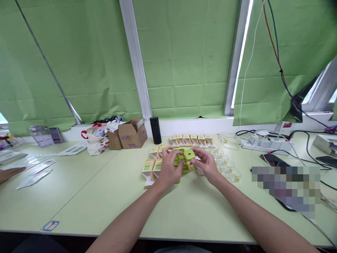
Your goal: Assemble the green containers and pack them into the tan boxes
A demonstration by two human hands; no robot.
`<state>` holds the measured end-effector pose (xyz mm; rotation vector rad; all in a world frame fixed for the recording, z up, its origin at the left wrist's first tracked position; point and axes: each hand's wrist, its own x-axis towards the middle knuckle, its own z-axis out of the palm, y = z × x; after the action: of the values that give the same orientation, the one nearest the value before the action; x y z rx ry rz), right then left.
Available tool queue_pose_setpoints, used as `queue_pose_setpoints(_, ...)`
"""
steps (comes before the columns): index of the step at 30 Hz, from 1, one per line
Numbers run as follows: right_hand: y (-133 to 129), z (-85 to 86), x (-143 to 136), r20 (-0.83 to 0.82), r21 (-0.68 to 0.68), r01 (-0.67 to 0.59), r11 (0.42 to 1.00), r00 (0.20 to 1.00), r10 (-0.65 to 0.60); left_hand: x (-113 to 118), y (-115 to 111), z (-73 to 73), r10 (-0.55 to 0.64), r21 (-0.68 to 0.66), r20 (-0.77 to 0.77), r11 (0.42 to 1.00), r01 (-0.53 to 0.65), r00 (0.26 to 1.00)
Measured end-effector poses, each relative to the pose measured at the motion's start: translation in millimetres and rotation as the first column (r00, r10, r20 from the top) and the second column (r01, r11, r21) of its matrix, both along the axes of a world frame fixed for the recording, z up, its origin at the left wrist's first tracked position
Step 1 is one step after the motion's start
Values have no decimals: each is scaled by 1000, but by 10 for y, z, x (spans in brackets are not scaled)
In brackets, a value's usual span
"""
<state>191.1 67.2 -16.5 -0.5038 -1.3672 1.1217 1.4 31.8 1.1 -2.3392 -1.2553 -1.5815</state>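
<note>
Left hand [171, 167] and right hand [207, 166] held small green box [189, 155] above table [184, 212]; folded cards [147, 169] sat left, clear plastic containers [228, 164] right, black cylinder [155, 130] behind.

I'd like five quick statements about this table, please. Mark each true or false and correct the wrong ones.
1. The left hand and right hand are both at a small green square piece. True.
2. The black cylinder is lying on its side. False: it stands upright.
3. Clear plastic pieces lie to the right of the right hand's fingers. True.
4. The bag with red handles is right of the black cylinder. False: it is to its left.
5. The white power strip has nothing plugged in. False: white plugs sit in it.
</note>
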Motion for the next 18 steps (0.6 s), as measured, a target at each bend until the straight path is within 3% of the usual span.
queue_pose_setpoints(4,-17,3,8,36,14,25,1000,999,-25,-1,6,-15,-9,49,-71,999,13,997)
queue_pose_setpoints(12,-25,-15,-1,182,119,53,992,980,-74,11,-7,-50,-76,9,-197,997,80,977)
queue_pose_setpoints(15,-29,30,41,234,218,153,964,951,-204,13,2,-43,-104,-3,-108,995,104,989)
queue_pose_setpoints(18,-17,77,120,342,415,310,856,818,-462,10,26,-25,-104,-50,67,993,108,992)
